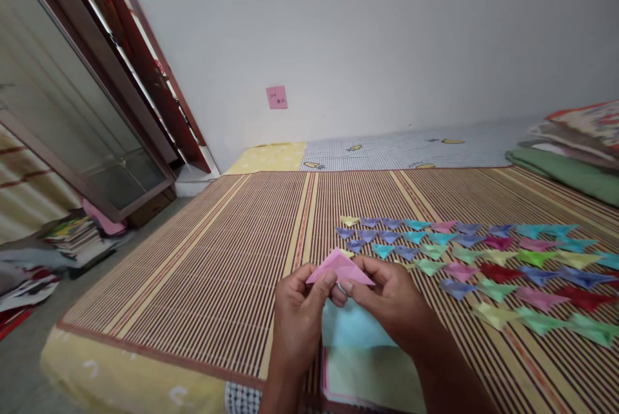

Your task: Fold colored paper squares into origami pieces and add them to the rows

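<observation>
A pink sheet of paper (340, 267), folded into a triangle with its point up, is held in both hands. My left hand (300, 298) pinches its left side, thumb on the near face. On the right side, my right hand (387, 285) grips it with the thumb near the lower edge. Below the hands lie a light blue sheet of paper (355, 327) and a stack of pale paper (372, 375) with pink edges showing. Several rows of small folded paper pieces (496, 257) in many colours spread to the right.
A striped bamboo mat (217, 259) covers the bed. Folded bedding (570, 172) is piled at the far right. The wall behind bears a pink note (276, 97). Left of the bed stand a glass-panelled door (82, 91) and a stack of books (72, 240).
</observation>
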`<control>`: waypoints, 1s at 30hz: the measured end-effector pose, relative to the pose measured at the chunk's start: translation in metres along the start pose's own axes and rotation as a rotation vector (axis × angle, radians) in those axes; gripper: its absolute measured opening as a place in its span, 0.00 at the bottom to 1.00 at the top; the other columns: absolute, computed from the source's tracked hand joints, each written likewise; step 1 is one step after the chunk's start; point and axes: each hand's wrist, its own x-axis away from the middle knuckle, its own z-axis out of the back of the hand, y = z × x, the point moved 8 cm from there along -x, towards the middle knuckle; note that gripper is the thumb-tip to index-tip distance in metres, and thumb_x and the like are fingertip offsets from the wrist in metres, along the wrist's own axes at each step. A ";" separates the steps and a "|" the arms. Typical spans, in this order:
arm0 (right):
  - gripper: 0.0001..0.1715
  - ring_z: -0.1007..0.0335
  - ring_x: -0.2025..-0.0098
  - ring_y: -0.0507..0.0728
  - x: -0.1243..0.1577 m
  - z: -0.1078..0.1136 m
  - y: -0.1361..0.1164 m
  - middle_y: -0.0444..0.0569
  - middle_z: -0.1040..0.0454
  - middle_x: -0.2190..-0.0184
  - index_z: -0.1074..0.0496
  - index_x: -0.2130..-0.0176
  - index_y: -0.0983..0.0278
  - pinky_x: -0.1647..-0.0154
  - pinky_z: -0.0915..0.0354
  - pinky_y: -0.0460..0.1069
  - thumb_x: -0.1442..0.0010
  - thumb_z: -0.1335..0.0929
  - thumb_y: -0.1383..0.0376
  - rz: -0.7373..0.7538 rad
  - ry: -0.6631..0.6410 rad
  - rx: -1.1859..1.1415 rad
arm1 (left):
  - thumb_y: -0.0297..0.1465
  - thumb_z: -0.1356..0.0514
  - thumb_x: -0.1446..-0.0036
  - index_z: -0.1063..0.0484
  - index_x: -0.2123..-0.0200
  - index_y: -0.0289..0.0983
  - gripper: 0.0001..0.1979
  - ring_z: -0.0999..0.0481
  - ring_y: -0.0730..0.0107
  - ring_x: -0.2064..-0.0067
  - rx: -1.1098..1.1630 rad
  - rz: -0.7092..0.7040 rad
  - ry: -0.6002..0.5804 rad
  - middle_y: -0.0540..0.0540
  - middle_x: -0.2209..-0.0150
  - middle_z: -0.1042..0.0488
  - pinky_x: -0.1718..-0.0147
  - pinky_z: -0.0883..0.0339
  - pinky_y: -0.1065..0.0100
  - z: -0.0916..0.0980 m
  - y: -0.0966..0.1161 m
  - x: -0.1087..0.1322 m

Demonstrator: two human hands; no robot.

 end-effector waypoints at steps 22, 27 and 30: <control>0.09 0.44 0.73 0.51 0.007 -0.011 -0.003 0.40 0.39 0.78 0.27 0.73 0.65 0.74 0.46 0.46 0.44 0.31 0.63 -0.014 -0.169 0.140 | 0.35 0.30 0.45 0.21 0.67 0.37 0.08 0.29 0.68 0.67 -0.019 0.000 -0.117 0.48 0.70 0.24 0.66 0.37 0.70 -0.002 0.006 0.000; 0.11 0.46 0.74 0.51 0.005 -0.012 -0.005 0.39 0.41 0.79 0.32 0.77 0.63 0.74 0.48 0.46 0.45 0.30 0.65 0.019 -0.172 0.152 | 0.36 0.30 0.44 0.26 0.75 0.36 0.12 0.34 0.72 0.72 0.073 -0.002 -0.028 0.52 0.75 0.31 0.72 0.41 0.73 0.004 0.007 0.004; 0.10 0.42 0.73 0.52 -0.001 -0.005 -0.001 0.40 0.37 0.77 0.31 0.75 0.63 0.72 0.44 0.47 0.45 0.29 0.62 0.029 -0.088 0.001 | 0.36 0.30 0.46 0.27 0.75 0.36 0.13 0.35 0.74 0.74 0.105 0.002 0.073 0.53 0.77 0.32 0.74 0.41 0.73 0.008 0.006 0.003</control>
